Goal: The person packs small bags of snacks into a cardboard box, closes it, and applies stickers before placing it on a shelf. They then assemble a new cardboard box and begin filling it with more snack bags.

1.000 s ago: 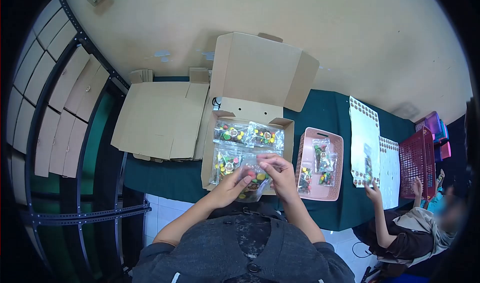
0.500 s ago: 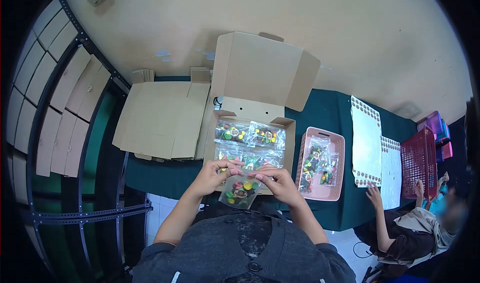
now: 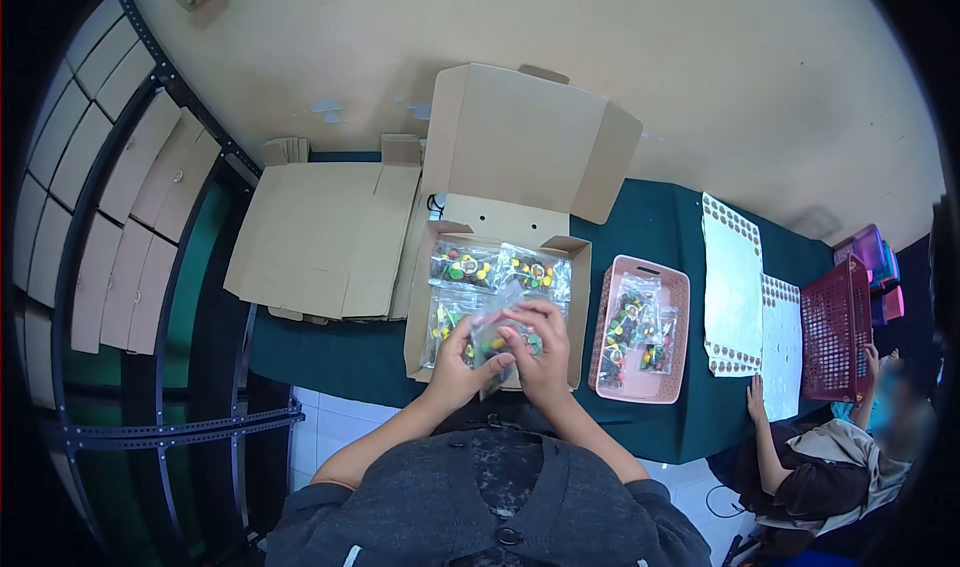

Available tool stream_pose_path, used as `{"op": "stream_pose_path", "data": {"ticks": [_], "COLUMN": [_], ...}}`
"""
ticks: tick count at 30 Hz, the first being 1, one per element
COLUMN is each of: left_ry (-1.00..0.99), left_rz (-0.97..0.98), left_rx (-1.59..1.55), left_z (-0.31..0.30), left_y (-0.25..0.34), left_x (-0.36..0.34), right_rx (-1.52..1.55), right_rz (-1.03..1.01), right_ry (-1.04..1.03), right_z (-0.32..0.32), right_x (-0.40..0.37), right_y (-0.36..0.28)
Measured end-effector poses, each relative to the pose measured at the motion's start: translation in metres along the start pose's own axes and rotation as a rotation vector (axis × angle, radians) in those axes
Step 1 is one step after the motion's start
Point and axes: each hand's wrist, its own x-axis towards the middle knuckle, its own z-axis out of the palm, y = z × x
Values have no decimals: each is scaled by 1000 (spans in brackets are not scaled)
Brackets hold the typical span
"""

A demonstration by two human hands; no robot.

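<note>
Between my hands is a small clear plastic bag (image 3: pixel 488 345) of colourful round candies, tilted over the front of an open cardboard box (image 3: pixel 579 312). My left hand (image 3: pixel 458 375) grips its left side, thumb pointing inward. On the other side, my right hand (image 3: pixel 541 365) has its thumb and curled fingers on the bag. Similar candy bags (image 3: pixel 466 264) lie inside the box in rows; my hands and the held bag partly hide the nearer ones. The box's lid (image 3: pixel 530 137) stands raised against the wall.
Right of the box, a pink basket (image 3: pixel 640 396) holds several more bags. Sticker sheets (image 3: pixel 733 287) and a maroon basket (image 3: pixel 838 332) are farther right, beside another person's hand (image 3: pixel 756 399). Flat cardboard (image 3: pixel 315 237) is stacked left, near a black shelf rack (image 3: pixel 165 429) with boxes.
The bag has moved up and forward from near my body to over the box, turning more upright. My hands shifted from its top edge to its sides. The other person's hand moved slightly.
</note>
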Motion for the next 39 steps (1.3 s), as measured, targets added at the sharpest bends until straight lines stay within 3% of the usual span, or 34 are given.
{"op": "stream_pose_path", "data": {"ticks": [1, 3, 5, 7, 11, 12, 14, 18, 20, 21, 22, 23, 24, 26, 28, 29, 30, 34, 36, 37, 39], "left_ry": [9, 15, 17, -33, -59, -85, -113, -147, -123, 10, 141, 215, 196, 179, 1, -124, -256, -157, -86, -88, -110], "left_rz": [-60, -58, -52, 97, 63, 57, 52, 78, 116, 44, -28, 17, 14, 9, 57, -58, 24, 118, 2, 2, -221], "left_rx": [-16, 35, 84, 335, 359, 347, 336, 388, 438, 268, 97, 171, 175, 179, 360, 398, 536, 542, 360, 360, -242], "left_z": [-2, -7, -12, -19, -29, -30, -34, -41, -48, -57, -64, -69, -78, -80, -58, -46, -34, 9, 13, 10, -2], "left_y": [-2, -3, -1, 1, 9, 12, 18, 21, 20, 18, 20, 24, 21, 13, 8, 4, 0, -25, -30, -35, -45], "left_x": [-1, -2, 1, 4, 3, 3, 4, 4, 4, 7, 12, 15, 19, 21, 20, 17, 14, 4, 5, 7, 13], "right_rx": [1, 233, 353, 567, 583, 583, 411, 418, 347, 346, 358, 369, 370, 320, 226, 131, 119, 354, 469, 468, 330], "right_rz": [3, 238, 311, 478, 628, 630, 445, 400, 218, 218, 270, 320, 320, 413, 347, 278, 260, 359, 325, 325, 344], "right_ry": [-1, 207, 102, -175, -248, -250, -343, -425, -341, -342, -157, 29, 29, 249, 313, 374, 369, 229, 9, 11, 32], "right_z": [3, 10, 5, -5, -20, -21, -24, -45, -54, -61, -69, -74, -77, -79, -61, -50, -39, -6, -5, -3, 2], "right_x": [1, 3, -4, 0, 3, 1, -3, 8, 8, 9, 9, 9, 10, 11, 4, 1, 0, -11, -10, -8, -6], "right_y": [-2, -6, 22, 15, -4, 3, 23, 3, 12, 18, 26, 30, 30, 31, 42, 45, 36, 20, 11, 16, 38]}}
